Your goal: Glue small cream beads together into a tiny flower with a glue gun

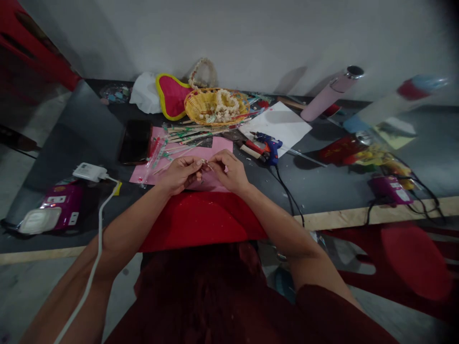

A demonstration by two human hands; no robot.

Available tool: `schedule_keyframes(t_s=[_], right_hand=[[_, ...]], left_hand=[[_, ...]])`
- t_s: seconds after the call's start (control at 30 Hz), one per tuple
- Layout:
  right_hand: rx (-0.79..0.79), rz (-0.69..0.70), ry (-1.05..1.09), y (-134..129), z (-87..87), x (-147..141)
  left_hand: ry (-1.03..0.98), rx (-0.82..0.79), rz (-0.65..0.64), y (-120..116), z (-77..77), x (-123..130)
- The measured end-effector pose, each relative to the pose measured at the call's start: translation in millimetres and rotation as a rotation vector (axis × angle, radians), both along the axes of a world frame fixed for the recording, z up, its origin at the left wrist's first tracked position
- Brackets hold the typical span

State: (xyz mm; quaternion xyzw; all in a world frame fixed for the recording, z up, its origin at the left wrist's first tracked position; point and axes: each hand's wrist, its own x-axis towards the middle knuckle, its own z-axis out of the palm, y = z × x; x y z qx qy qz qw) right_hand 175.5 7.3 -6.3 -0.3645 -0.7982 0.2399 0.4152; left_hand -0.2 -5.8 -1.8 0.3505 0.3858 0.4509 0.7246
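My left hand (pixel 182 175) and my right hand (pixel 230 173) meet above the pink paper (pixel 215 185) near the table's front edge. Both are closed in a pinch, fingertips almost touching. Between them is a tiny pale piece (pixel 203 162), too small to name and partly covered by the fingers. Just beyond the hands lie several thin sticks (pixel 186 136) with green bits. A clear plastic bag (pixel 152 160) is left of my left hand. Right of my right hand rest pliers (pixel 253 149) with red handles and a blue glue gun (pixel 270 147).
A yellow wicker basket (pixel 193 112) holds pale bead-like strands. Behind the sticks is a pink cushion (pixel 174 95) with yellow trim. A phone (pixel 135 142), a purple power strip (pixel 64 205), white paper (pixel 287 124) and a pink flask (pixel 324 99) surround the work area. A white cable (pixel 98 239) crosses my left arm.
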Motion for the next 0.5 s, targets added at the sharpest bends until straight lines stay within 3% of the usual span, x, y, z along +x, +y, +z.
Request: schedule_keyframes(t_s=[0.5], right_hand=[[0.003, 0.002, 0.025, -0.2, -1.5, 1.0]], left_hand=[[0.022, 0.014, -0.039, -0.8, -0.8, 1.4]])
